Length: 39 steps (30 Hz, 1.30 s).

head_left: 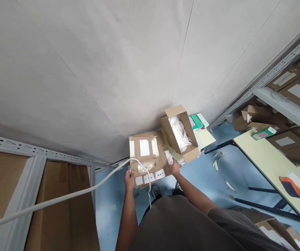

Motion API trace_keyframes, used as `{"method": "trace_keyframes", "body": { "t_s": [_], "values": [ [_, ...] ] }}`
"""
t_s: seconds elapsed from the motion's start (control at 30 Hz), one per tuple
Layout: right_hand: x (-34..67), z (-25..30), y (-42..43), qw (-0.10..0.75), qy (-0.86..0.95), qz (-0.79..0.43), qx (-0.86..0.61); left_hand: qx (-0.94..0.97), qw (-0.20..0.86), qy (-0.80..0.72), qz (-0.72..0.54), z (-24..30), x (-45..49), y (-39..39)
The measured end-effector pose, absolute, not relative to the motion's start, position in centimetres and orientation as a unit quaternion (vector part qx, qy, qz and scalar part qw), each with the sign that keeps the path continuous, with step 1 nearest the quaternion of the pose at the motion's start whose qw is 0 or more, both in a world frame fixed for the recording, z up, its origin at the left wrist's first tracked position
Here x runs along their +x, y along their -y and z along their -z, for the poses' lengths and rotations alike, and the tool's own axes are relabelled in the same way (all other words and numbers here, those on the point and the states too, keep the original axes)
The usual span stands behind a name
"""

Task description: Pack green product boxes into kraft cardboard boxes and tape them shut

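We hold a flattened cardboard carton (147, 157) in front of us, its long axis running across our body from the left hand (129, 180) to the right hand (175, 168). The left hand grips the near edge, with a white cable (61, 198) looping past it and over the cardboard. The right hand clasps the far end beside a white label (169, 157). Holding both ends keeps the sheet steady. An open carton (179, 134) of white packing paper sits just beyond the right hand.
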State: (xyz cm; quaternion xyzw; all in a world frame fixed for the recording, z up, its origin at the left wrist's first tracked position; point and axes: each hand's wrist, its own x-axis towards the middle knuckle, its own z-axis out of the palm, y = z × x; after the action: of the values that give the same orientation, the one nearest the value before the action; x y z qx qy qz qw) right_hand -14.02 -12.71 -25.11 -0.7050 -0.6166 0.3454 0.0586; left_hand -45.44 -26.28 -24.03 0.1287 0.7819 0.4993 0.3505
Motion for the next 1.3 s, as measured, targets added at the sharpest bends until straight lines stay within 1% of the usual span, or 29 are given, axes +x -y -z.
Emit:
{"method": "trace_keyframes", "body": {
  "t_s": [0.07,0.17,0.33,0.43,0.53,0.63,0.73,0.8,0.93,1.1,1.3],
  "values": [
    [-14.5,24.6,13.0,0.076,0.633,-0.370,-0.675,0.129,0.385,-0.747,-0.526,23.2,-45.5,26.6],
    [-15.5,23.2,13.0,0.116,0.625,-0.458,-0.621,0.133,0.445,-0.682,-0.564,21.1,-45.8,27.0],
    [-17.9,18.7,11.9,0.188,0.538,-0.641,-0.514,0.169,0.494,-0.615,-0.591,14.4,-47.4,26.5],
    [-18.7,14.8,11.0,0.262,0.488,-0.717,-0.424,0.183,0.489,-0.577,-0.628,9.8,-47.6,25.9],
    [-17.5,10.8,9.6,0.356,0.447,-0.753,-0.327,0.203,0.475,-0.554,-0.654,6.1,-46.1,24.8],
    [-13.0,7.2,7.7,0.434,0.413,-0.750,-0.280,0.229,0.460,-0.561,-0.648,3.5,-42.2,22.6],
    [-5.5,4.8,5.8,0.490,0.401,-0.721,-0.281,0.265,0.452,-0.581,-0.623,1.8,-36.3,19.0],
    [0.5,4.0,5.0,0.523,0.391,-0.698,-0.293,0.306,0.469,-0.581,-0.590,1.1,-31.5,15.9],
    [12.9,3.9,4.6,0.582,0.355,-0.652,-0.331,0.385,0.513,-0.563,-0.520,1.0,-20.3,9.0],
    [27.7,4.8,6.2,0.657,0.301,-0.560,-0.404,0.449,0.560,-0.527,-0.455,2.9,-4.6,1.5],
    [41.1,6.2,9.0,0.716,0.221,-0.465,-0.471,0.493,0.639,-0.463,-0.365,4.4,12.1,-4.7]
  ]
}}
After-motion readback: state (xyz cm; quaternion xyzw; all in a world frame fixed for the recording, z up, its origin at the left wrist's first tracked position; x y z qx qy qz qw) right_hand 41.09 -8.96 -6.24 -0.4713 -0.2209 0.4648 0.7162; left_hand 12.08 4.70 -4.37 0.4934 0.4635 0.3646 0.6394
